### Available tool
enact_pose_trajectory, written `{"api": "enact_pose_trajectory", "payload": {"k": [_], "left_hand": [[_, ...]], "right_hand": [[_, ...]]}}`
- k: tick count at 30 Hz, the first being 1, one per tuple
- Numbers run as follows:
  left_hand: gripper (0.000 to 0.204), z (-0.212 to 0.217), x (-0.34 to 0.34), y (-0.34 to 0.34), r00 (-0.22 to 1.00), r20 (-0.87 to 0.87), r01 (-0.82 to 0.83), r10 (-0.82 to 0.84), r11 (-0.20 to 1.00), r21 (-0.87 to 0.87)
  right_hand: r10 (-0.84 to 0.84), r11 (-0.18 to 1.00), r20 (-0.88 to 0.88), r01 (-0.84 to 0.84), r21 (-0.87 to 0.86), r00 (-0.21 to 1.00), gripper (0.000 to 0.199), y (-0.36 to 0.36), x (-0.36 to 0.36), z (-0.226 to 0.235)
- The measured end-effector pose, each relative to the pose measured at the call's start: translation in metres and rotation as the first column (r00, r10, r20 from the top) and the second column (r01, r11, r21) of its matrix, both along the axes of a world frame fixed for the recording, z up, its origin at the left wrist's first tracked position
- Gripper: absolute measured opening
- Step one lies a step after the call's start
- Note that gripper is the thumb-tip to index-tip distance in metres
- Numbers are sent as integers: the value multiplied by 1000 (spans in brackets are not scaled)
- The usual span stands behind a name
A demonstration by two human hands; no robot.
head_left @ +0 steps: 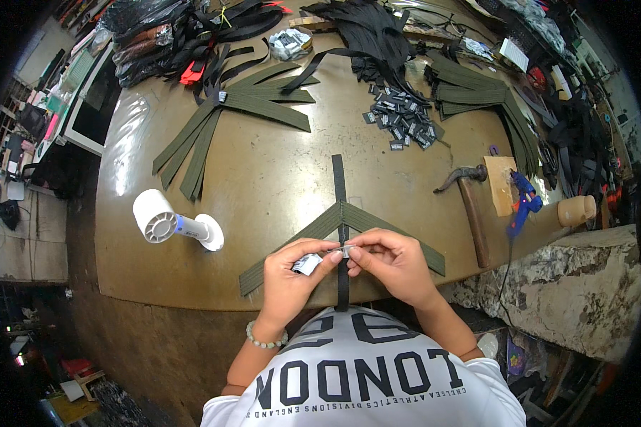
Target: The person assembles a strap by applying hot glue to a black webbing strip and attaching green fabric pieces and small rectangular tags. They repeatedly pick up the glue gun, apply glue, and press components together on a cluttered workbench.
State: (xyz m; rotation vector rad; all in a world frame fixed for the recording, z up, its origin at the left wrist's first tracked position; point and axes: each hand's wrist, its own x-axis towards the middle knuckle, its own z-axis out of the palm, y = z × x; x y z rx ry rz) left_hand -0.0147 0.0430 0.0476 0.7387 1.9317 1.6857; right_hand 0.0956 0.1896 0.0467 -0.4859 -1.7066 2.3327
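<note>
My left hand [290, 274] is closed, with a folded white label-like piece [307, 264] tucked under its fingers. Fingertips of my left and right hand [394, 262] meet in a pinch on a small pale grey label [347, 250]; its detail is too small to make out. Both hands are over an olive-green webbing strap [399, 235], bent into a wide V with its point away from me. A narrow black strap [339, 178] runs straight past the V's point toward me, passing beneath my hands to the table edge.
A white handheld fan [157, 217] stands left. Right are a hammer [471, 213] and a blue glue gun [524, 203] with a cord. Farther off lie a heap of dark labels [404, 117], green strap bundles [263, 103], black webbing [370, 35] and a bag of pale pieces [290, 44].
</note>
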Motion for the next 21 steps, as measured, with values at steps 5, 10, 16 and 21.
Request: {"api": "enact_pose_trajectory", "payload": {"k": [5, 10, 16, 21], "left_hand": [[15, -8, 0, 5, 995, 87, -49, 53, 998, -42], [19, -21, -15, 20, 974, -224, -75, 31, 978, -192], [21, -40, -30, 35, 934, -358, -113, 12, 958, -263], [21, -48, -29, 35, 949, -306, -158, 79, 957, -242]], "right_hand": [[12, 996, 139, -23, 83, 990, 18, 10, -6, -5], [68, 919, 254, -160, 360, 965, 20, 43, -33, -14], [2, 796, 370, -226, 561, 929, 25, 56, -62, -27], [-2, 812, 394, -228, 538, 919, 25, 59, -62, -35]]}}
